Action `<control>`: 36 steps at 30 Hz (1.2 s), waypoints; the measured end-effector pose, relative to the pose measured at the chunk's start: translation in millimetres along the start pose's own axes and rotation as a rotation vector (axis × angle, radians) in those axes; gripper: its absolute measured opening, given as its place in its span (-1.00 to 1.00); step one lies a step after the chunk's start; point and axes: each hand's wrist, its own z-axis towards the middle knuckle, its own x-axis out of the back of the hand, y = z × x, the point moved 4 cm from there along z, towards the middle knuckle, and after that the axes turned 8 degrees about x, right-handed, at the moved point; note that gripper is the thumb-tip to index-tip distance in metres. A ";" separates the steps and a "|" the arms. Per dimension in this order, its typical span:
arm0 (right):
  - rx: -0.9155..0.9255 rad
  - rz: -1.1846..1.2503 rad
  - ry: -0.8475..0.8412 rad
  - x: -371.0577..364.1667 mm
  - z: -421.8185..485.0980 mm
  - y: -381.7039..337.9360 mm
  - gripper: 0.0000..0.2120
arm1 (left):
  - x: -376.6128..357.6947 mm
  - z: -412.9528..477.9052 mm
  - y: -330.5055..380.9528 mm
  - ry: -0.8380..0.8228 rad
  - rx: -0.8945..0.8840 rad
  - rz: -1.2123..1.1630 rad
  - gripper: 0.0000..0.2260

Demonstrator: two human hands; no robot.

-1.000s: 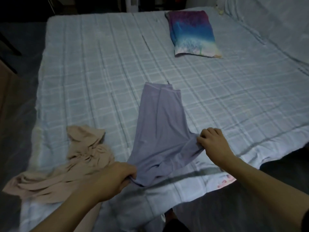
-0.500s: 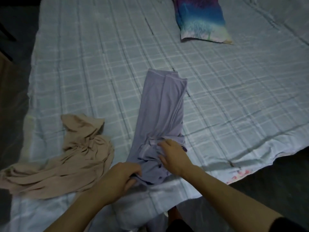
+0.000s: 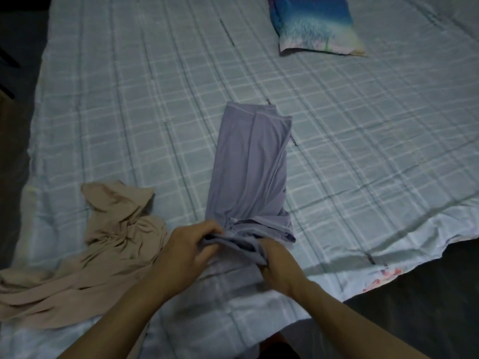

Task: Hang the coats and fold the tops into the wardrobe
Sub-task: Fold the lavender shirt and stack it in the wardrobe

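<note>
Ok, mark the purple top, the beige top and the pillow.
purple top (image 3: 248,164), head view, middle of its flat folded panel.
beige top (image 3: 121,237), head view, its bunched middle.
pillow (image 3: 313,24), head view, its blue centre.

Both bare forearms reach in from the lower frame; the left hand and right hand meet at centre, fingers curled, pinching.

Right hand has folded the lavender top's sleeve inward.

Head view, down over bed
</note>
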 end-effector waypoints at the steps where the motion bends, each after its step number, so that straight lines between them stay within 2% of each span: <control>1: -0.029 0.038 0.030 10.5 5.8 -1.4 -0.76 | 2.7 7.5 1.8 0.041 0.004 -0.013 -0.95; 4: -0.048 0.129 0.066 42.6 19.0 -8.2 -0.77 | 12.2 35.6 15.8 0.165 0.000 -0.025 -0.97; 6: -0.061 0.144 0.144 67.0 34.5 -10.0 -0.70 | 20.0 61.6 29.1 0.252 -0.028 0.010 -0.95; 8: -0.086 0.192 0.203 85.6 50.8 -7.8 -0.75 | 25.4 88.3 41.7 0.297 -0.046 0.038 -0.96; 11: -0.069 0.244 0.277 108.8 75.2 -2.7 -0.79 | 33.1 127.3 55.3 0.309 -0.066 0.071 -0.92; 14: -0.073 0.249 0.303 133.4 106.9 7.9 -0.66 | 41.2 172.6 61.6 0.306 -0.069 0.118 -0.88; 18: -0.067 0.187 0.289 168.3 158.8 32.2 -0.74 | 51.6 243.4 61.9 0.347 0.028 0.050 -0.81; 23: -0.064 0.131 0.277 208.2 233.7 74.1 -0.64 | 50.7 336.4 47.9 0.368 0.115 -0.023 -0.78; 26: -0.111 0.108 0.251 220.2 277.7 101.5 -0.69 | 48.2 390.9 27.9 0.369 0.178 -0.051 -0.78; 28: -0.153 0.108 0.280 226.3 302.7 117.0 -0.89 | 44.1 422.5 8.0 0.385 0.229 -0.045 -0.73; 29: -0.182 0.091 0.306 228.3 311.1 123.4 -0.91 | 39.2 432.9 -2.9 0.393 0.245 -0.002 -0.68; 31: -0.247 0.013 0.333 226.8 320.1 138.4 -0.64 | 23.4 440.2 -24.5 0.353 0.268 0.116 -0.64; 32: -0.256 -0.038 0.330 224.5 321.6 143.0 -0.59 | 12.9 436.8 -33.7 0.305 0.264 0.168 -0.67; 34: -0.156 -0.177 0.266 212.3 321.3 142.8 -0.59 | -8.5 421.0 -48.9 0.182 0.213 0.278 -0.74; 36: -0.019 -0.350 0.142 188.8 317.7 145.7 -0.50 | -29.6 400.9 -60.9 0.038 0.129 0.394 -0.72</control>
